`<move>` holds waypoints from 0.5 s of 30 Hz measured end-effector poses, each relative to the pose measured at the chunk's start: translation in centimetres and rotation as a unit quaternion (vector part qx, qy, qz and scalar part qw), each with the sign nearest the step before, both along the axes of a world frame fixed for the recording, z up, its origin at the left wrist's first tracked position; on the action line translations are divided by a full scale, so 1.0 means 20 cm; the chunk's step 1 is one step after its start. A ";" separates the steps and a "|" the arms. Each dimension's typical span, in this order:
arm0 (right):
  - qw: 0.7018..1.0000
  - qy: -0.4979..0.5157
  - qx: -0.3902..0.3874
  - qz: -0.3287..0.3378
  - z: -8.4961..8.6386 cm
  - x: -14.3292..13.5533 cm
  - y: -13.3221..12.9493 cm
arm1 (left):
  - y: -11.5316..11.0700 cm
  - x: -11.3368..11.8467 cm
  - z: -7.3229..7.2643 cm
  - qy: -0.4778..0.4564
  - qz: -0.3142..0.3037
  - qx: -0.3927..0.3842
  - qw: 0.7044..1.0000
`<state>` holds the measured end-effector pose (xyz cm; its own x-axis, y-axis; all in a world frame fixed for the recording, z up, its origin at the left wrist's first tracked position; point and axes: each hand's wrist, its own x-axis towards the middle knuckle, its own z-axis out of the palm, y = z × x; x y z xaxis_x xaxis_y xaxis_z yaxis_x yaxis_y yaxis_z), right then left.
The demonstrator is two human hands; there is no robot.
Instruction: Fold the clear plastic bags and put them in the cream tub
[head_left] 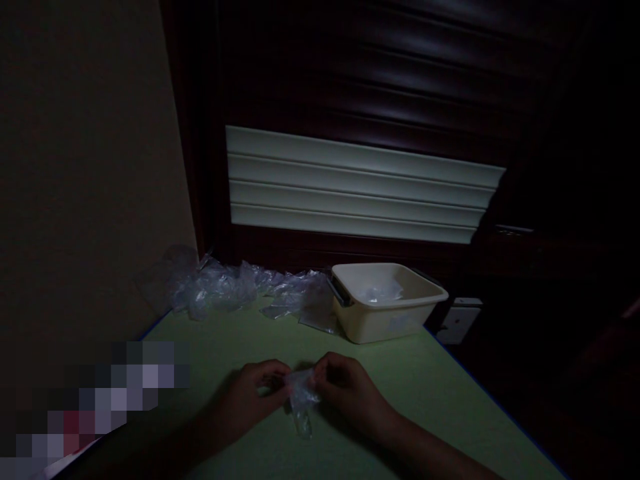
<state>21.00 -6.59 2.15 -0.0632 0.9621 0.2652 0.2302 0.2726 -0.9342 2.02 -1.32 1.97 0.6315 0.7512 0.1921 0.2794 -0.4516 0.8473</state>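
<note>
Between my two hands hangs a small clear plastic bag (303,399), crumpled and narrowing toward its lower end. My left hand (257,393) pinches the bag's upper left edge between thumb and fingers. On the other side, my right hand (347,387) is closed on the upper right edge. Both hands are just over the green tabletop (240,347). The dim light hides whether anything is inside the bag.
A cream plastic tub (385,323) with dark handles stands at the table's far right, clear plastic (383,292) inside it. Loose clear plastic bags (215,287) lie heaped along the back left. Behind rises a dark slatted panel with a pale section (350,187). A white box (461,321) sits beyond the table's right edge.
</note>
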 end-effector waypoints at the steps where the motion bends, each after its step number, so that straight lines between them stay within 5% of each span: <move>1: 1.000 -0.010 0.011 -0.005 0.01 0.00 0.00 | 0.00 0.00 0.00 0.006 0.006 0.018 1.000; 8: 0.984 -0.095 0.132 -0.078 0.27 0.15 0.02 | 0.07 0.09 0.15 0.008 0.005 0.213 0.977; 15: 0.956 -0.151 0.150 -0.200 0.57 0.58 0.22 | 0.25 0.44 0.31 -0.047 -0.053 0.403 0.912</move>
